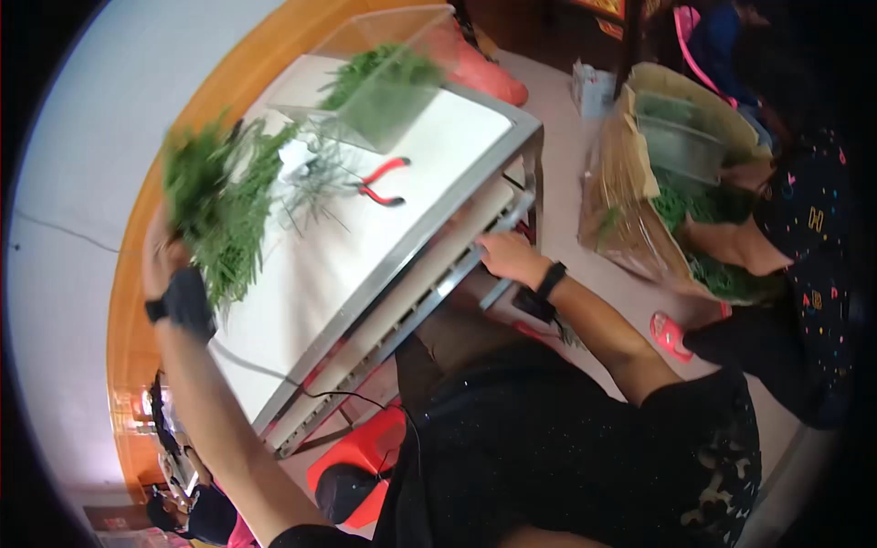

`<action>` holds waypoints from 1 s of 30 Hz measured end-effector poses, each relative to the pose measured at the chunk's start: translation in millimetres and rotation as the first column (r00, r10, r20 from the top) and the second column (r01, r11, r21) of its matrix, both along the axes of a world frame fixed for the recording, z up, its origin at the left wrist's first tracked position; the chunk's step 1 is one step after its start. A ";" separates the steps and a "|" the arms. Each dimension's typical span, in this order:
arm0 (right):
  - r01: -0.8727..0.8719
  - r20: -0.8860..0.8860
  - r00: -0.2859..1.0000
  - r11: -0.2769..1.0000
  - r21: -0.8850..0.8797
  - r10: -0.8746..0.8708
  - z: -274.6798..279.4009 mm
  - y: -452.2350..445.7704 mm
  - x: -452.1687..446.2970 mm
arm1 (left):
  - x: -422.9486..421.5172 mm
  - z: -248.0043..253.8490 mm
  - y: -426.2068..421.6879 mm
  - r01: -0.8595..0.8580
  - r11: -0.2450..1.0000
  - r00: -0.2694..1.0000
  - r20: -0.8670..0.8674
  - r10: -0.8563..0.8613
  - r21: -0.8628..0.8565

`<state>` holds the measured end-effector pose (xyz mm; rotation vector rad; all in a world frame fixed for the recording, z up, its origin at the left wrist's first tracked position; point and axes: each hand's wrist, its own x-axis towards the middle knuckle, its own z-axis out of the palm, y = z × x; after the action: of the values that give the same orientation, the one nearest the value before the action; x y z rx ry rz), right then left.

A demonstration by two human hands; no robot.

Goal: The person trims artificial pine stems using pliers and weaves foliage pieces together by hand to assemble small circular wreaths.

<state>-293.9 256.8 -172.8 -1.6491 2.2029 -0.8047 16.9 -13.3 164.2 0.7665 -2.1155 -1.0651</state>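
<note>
My left hand [163,251] is at the left edge of the white table [306,269], against a bunch of green artificial foliage [219,201]; blur and leaves hide its fingertips. On the tabletop lie red-handled pliers [384,181], open, beside thin dark stems and a crumpled white piece [295,161]. More green foliage [375,73] sits at the far end, partly seen through a clear plastic box [393,105]. Over by the table's near metal edge, my right hand [512,256] has its fingers curled near the frame; whether they hold anything is too small to tell.
At the right, a co-worker [813,237] reaches into a large carton [621,173] of greenery and a clear bin. A red stool [370,466] stands below the table. One black cable [343,393] crosses the table's near edge. Other people appear at the lower left and upper right.
</note>
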 end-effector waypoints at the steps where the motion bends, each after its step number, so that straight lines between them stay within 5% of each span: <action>1: 0.002 0.034 0.999 0.999 0.033 -0.003 6.3 7.8 -2.2 | -25.7 4.0 -0.6 0.017 0.999 1.000 0.004 -0.017 0.037; 3: 0.005 0.083 0.996 0.999 0.031 -0.007 10.8 26.4 -3.5 | -86.4 4.3 2.8 0.322 0.797 0.937 0.054 -0.345 -0.511; 7: 0.015 0.166 0.986 0.999 -0.051 -0.007 -9.5 67.8 -0.1 | -141.7 10.5 -71.6 0.301 0.910 0.953 0.059 -0.296 -0.287; 11: -0.006 0.161 0.987 1.000 0.007 0.005 -2.5 93.4 2.8 | -208.7 8.0 -109.7 0.332 0.800 0.928 0.323 -0.183 -0.500; 12: -0.012 0.160 0.987 1.000 0.008 0.011 -0.1 95.7 2.4 | -238.0 6.5 -104.0 0.227 0.961 0.952 0.243 -0.185 -0.159; 13: 0.001 0.159 0.987 0.998 0.062 -0.011 1.5 98.2 0.8 | -269.2 2.3 -94.0 0.114 0.969 0.974 0.170 -0.153 0.217; 15: 0.034 0.149 0.987 0.985 0.169 -0.060 4.9 100.3 -2.5 | -299.8 -20.5 -102.2 0.091 0.982 0.865 0.501 0.005 -0.167; 16: 0.032 0.146 0.988 0.985 0.171 -0.058 7.6 100.6 -4.1 | -304.9 -33.4 -110.3 0.088 0.982 0.867 0.499 0.006 -0.165; 17: 0.051 0.144 0.987 0.986 0.156 -0.073 10.2 101.0 -5.8 | -309.8 -48.9 -120.9 0.022 0.909 0.827 0.519 0.217 -0.415; 19: 0.090 0.142 0.984 0.987 0.134 -0.109 14.0 100.5 -8.2 | -318.1 -73.7 -135.9 -0.031 0.576 0.698 0.394 0.597 -0.817; 23: 0.070 0.138 0.987 0.992 0.100 -0.083 17.5 94.6 -11.2 | -317.3 -28.5 -97.5 0.303 0.743 0.650 0.699 0.296 -0.597; 25: 0.025 0.126 0.991 0.996 0.089 -0.036 22.0 89.4 -10.6 | -320.4 -36.8 -93.1 0.378 0.719 0.605 0.744 0.285 -0.583; 27: -0.006 0.099 0.995 0.998 0.060 0.000 27.7 84.4 -7.8 | -333.0 -51.9 -103.6 0.511 0.801 0.447 0.892 0.062 -0.311; 29: -0.020 0.105 0.994 0.998 0.052 0.015 32.4 82.1 -4.5 | -334.1 -58.1 -100.9 0.777 0.600 0.362 0.914 -0.183 -0.188; 30: -0.004 0.121 0.993 0.999 0.049 -0.002 34.9 82.1 -2.5 | -338.1 -56.4 -94.8 0.720 0.676 0.351 0.923 -0.157 -0.159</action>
<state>-296.4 338.9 -137.9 -1.5360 2.1217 -0.8207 -321.2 -108.1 107.8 0.3735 -3.4868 -0.1068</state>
